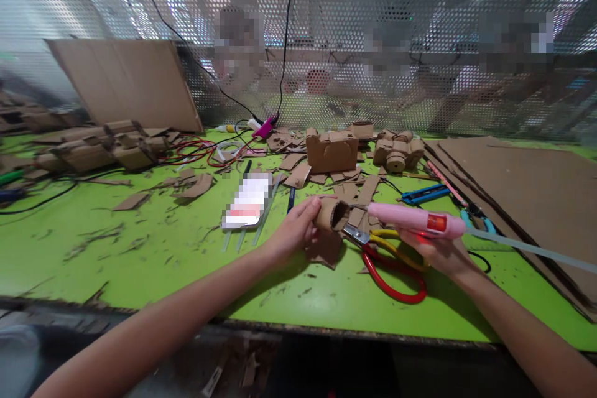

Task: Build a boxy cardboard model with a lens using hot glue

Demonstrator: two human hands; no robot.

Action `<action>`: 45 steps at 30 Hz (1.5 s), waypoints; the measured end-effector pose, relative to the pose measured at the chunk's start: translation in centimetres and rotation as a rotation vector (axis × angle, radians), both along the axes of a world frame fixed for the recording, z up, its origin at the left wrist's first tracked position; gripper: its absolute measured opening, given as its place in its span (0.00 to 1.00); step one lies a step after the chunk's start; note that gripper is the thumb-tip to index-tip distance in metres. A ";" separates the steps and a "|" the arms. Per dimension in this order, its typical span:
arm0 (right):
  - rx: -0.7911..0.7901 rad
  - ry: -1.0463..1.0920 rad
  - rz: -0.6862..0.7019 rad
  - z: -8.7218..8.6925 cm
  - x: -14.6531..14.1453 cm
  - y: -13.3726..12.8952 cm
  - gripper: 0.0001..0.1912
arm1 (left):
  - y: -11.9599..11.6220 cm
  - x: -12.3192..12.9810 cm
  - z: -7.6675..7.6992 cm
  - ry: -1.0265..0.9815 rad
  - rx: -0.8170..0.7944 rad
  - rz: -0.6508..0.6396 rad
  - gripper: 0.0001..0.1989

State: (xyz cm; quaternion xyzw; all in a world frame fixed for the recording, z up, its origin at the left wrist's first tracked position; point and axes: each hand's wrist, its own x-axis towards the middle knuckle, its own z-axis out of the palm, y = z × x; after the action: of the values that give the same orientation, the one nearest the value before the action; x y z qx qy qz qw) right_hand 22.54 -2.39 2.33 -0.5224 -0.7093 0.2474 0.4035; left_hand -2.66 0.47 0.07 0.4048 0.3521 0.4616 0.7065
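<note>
My left hand (301, 227) is closed around a small rolled cardboard tube (332, 214), its open end turned to the right. In my right hand (436, 252) is a pink hot glue gun (410, 217), with a long glue stick (527, 242) trailing out of its back. The gun's nozzle points left, close to the tube's rim; whether it touches I cannot tell. Below the gun lie scissors (396, 289) with one red and one yellow handle, blades partly hidden. A flat cardboard piece (325, 250) sits beneath my left hand.
Cardboard camera models (331, 152) stand at the back, with more cardboard pieces (97, 146) to the left. A phone (248, 201) lies left of my hands. A blue cutter (425, 193), pliers (489, 224) and large cardboard sheets (527, 186) are on the right. A perforated metal screen (326, 93) rises behind.
</note>
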 end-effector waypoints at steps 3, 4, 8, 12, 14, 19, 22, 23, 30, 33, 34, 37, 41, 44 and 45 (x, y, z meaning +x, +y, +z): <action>0.014 -0.006 -0.011 0.0 -0.1 0.0 0.12 | 0.3 0.1 0.0 0.012 -0.002 0.029 0.24; 0.020 -0.015 -0.016 0.0 -0.1 0.0 0.12 | 0.4 0.1 0.0 0.018 0.006 0.028 0.25; 0.032 -0.034 -0.032 -0.1 -0.1 0.0 0.11 | 0.5 0.0 -0.2 0.037 0.046 0.010 0.27; 0.035 -0.021 -0.026 -0.4 0.0 0.0 0.10 | 0.4 0.0 -0.2 0.050 0.039 0.004 0.27; 0.022 -0.021 -0.024 -0.4 0.1 0.0 0.09 | 0.3 0.0 -0.2 0.061 0.038 0.000 0.28; 0.010 -0.046 -0.005 -0.2 0.2 0.0 0.09 | 0.3 0.0 -0.2 0.061 0.060 0.002 0.29; 0.030 -0.057 0.001 0.0 0.1 -0.1 0.10 | 0.4 0.0 -0.3 0.068 0.056 0.009 0.29; 0.035 -0.060 0.004 0.0 0.0 -0.1 0.11 | 0.4 0.0 -0.2 0.068 0.052 0.011 0.29; 0.026 -0.046 0.006 0.0 0.0 0.0 0.08 | 0.3 -0.1 -0.2 0.061 0.066 0.017 0.27; 0.029 -0.047 0.001 0.0 0.0 0.0 0.09 | 0.4 -0.1 -0.3 0.055 0.064 0.024 0.28; 0.027 -0.053 0.003 0.0 0.0 -0.1 0.10 | 0.4 -0.1 -0.3 0.050 0.059 0.026 0.29; 0.021 -0.075 0.012 0.0 0.0 -0.1 0.11 | 0.4 0.0 -0.3 0.042 0.039 0.041 0.29; 0.015 -0.090 0.009 -0.1 0.1 -0.1 0.10 | 0.4 -0.1 -0.2 0.048 0.039 0.039 0.28; 0.005 -0.108 0.020 -0.1 0.2 -0.1 0.08 | 0.5 -0.1 -0.3 0.066 0.049 0.041 0.29; 0.003 -0.115 0.034 0.0 0.3 -0.1 0.07 | 0.5 -0.1 -0.3 0.074 0.053 0.044 0.28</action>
State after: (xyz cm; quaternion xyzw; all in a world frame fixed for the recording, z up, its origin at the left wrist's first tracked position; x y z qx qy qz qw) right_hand 22.81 -2.48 2.29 -0.5231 -0.7402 0.2230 0.3587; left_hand -2.77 0.96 -0.27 0.4321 0.3744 0.4710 0.6717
